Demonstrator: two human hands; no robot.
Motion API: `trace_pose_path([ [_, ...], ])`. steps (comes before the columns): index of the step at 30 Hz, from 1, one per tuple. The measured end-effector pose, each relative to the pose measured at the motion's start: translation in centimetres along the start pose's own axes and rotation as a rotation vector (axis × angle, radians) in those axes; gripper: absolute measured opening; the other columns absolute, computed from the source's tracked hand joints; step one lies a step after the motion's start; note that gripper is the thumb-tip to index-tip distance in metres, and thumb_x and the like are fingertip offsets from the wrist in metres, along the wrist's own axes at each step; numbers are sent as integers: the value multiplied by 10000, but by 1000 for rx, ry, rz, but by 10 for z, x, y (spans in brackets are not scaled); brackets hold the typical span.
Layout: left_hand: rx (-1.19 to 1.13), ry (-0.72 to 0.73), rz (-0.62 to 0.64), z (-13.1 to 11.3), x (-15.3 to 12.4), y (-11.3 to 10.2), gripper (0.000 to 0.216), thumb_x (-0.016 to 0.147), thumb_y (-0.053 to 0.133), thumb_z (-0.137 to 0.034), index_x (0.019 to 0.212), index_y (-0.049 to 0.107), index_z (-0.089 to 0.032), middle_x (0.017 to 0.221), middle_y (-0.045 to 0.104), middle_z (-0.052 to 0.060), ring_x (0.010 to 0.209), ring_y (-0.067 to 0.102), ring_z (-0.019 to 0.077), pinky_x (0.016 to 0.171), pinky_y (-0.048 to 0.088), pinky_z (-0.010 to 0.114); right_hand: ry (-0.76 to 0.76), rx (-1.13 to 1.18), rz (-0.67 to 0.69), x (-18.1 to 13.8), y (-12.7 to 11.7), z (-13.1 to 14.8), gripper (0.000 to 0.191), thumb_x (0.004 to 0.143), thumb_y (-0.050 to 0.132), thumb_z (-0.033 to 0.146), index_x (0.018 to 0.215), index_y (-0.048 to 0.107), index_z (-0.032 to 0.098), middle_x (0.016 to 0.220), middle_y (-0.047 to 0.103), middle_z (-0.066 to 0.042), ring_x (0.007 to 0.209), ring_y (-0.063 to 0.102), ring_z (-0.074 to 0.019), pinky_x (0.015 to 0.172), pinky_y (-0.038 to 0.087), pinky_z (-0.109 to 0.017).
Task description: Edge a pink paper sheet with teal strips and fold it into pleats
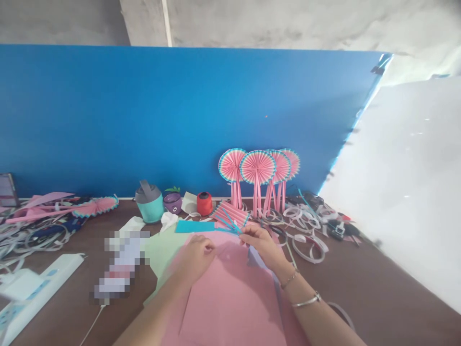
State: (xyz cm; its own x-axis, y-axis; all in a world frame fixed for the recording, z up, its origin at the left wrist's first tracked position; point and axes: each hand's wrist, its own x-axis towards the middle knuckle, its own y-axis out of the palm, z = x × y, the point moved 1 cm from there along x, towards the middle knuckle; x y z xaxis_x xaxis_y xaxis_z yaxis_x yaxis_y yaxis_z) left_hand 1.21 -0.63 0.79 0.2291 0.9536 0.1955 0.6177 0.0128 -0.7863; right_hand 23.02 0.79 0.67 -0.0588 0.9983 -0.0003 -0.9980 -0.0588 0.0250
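Observation:
Thin blue paper strips (230,224) fan out from the fingertips of my right hand (260,242), which is closed in a pinch on them. My left hand (199,254) is curled just above a large pink paper sheet (234,298); whatever lies between its fingers, if anything, is hidden. Beyond the hands lie a flat blue paper piece (194,227) and a pleated pink paper piece (236,214) with coloured edges. Pale green paper (163,250) shows from under the pink sheet on the left.
Several round pink paper fans (257,167) lean against the blue partition (162,120). A teal cup (150,204), a purple pot (173,203) and a red spool (204,205) stand at the back. White strip coils (309,245) lie right; a power strip (43,293) lies left.

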Motion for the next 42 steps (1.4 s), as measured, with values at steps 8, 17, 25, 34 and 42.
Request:
trace_pose_path([
  [8,158,-11,44,-4,1,15,89,789,598,-171,726,645,-213,879,635,36,961,573,223,847,448,331,243,274,230,-10,8,1,361,593,865,376,752,606,180,794,673,-7,759,645,-151,644,488,-246],
  [17,207,-101,11,11,9,22,34,783,623,-228,801,650,-217,981,658,49,1024,569,240,887,421,346,313,89,848,-18,2,-4,362,633,852,402,795,671,133,777,699,-25,729,657,-138,757,481,-280],
  [25,340,-292,-122,36,14,-3,207,860,477,-143,930,661,-208,1077,653,91,1100,539,274,906,401,398,384,-70,1024,-20,6,-5,328,662,820,406,800,684,142,741,687,7,671,631,-101,694,461,-223],
  [34,-235,-40,61,15,9,-11,222,806,512,-286,847,718,-214,898,739,32,805,636,195,779,497,299,277,-64,718,-15,6,-5,296,636,808,388,733,660,150,682,650,27,613,542,-83,625,393,-214],
  [42,-491,-118,178,12,9,-15,470,848,441,-551,755,699,-170,798,722,70,687,589,173,622,446,275,185,-33,532,-11,6,-2,315,659,798,433,743,651,167,634,608,25,586,536,-100,621,421,-241],
])
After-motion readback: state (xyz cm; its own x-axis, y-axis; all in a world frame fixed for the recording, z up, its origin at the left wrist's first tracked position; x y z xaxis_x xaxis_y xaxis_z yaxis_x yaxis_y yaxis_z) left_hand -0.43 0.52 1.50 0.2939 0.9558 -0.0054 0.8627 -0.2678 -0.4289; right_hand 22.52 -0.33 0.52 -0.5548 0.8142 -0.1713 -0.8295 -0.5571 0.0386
